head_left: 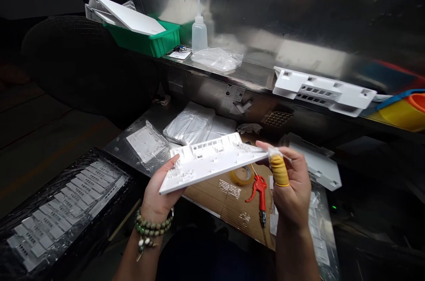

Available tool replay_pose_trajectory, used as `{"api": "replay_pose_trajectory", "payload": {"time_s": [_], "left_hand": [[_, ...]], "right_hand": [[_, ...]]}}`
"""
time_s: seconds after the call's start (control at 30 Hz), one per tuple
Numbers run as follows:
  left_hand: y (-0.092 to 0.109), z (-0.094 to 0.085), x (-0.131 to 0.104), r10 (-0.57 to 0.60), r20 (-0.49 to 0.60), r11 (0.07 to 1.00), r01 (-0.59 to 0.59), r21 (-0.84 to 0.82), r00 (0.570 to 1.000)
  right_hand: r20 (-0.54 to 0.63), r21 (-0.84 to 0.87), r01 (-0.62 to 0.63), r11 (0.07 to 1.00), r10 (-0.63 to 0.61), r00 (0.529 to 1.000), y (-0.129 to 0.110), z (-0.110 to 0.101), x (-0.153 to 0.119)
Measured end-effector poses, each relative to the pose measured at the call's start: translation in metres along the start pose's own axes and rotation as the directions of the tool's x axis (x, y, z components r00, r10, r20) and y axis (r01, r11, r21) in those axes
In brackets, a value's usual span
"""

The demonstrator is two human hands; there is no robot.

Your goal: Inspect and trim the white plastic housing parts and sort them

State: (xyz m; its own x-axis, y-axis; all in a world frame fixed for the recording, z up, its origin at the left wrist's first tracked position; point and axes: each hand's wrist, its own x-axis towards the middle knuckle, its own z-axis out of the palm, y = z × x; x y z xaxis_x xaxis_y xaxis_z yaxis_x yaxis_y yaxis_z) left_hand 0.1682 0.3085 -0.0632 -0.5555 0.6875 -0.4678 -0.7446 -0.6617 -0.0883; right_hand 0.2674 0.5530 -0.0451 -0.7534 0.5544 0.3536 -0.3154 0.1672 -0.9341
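A white molded plastic panel [212,163] is held tilted above the cardboard on the bench, its slotted, clip-studded inner side facing up. My left hand [162,188] is closed round the panel's left end, thumb on top. My right hand [292,175] is at the opposite corner, with a yellow cover on the thumb and a bit of white material at its tip. The fingers there pinch the panel's corner together with that white bit. Below the panel, a red air blow gun [260,194] lies by a roll of yellow tape [241,175].
Bagged panels [191,124] lie behind, beside a wrapped panel [148,141]. Another white panel [315,161] is at the right. On the shelf are a green bin [149,44], a squeeze bottle [199,35] and a slotted panel [325,90]. Stacked panels [69,205] lie at left.
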Motion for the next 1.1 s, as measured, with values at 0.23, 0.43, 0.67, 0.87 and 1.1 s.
{"api": "replay_pose_trajectory", "payload": {"time_s": [0.23,0.43,0.67,0.87,1.1], "left_hand": [[0.012,-0.003,-0.020,-0.031,0.548,0.979,-0.086,0.186,0.836],[0.008,-0.003,-0.023,-0.046,0.522,0.963,-0.102,0.251,0.851],[0.015,-0.019,-0.023,-0.053,0.570,0.941,-0.151,0.304,0.820],[0.022,-0.026,-0.030,-0.019,0.483,0.919,-0.175,0.354,0.875],[0.014,-0.036,-0.033,0.047,0.435,0.903,-0.224,0.365,0.899]], "right_hand": [[-0.126,-0.370,0.157,0.916,-0.217,0.968,0.019,-0.034,0.001],[0.218,-0.480,0.322,0.816,-0.245,0.945,0.029,-0.032,-0.013],[0.273,-0.539,0.334,0.773,-0.215,0.938,0.042,-0.041,-0.015],[0.224,-0.599,0.247,0.761,-0.137,0.965,0.048,-0.044,-0.006],[0.100,-0.373,0.237,0.897,-0.215,0.971,0.024,-0.010,0.015]]}}
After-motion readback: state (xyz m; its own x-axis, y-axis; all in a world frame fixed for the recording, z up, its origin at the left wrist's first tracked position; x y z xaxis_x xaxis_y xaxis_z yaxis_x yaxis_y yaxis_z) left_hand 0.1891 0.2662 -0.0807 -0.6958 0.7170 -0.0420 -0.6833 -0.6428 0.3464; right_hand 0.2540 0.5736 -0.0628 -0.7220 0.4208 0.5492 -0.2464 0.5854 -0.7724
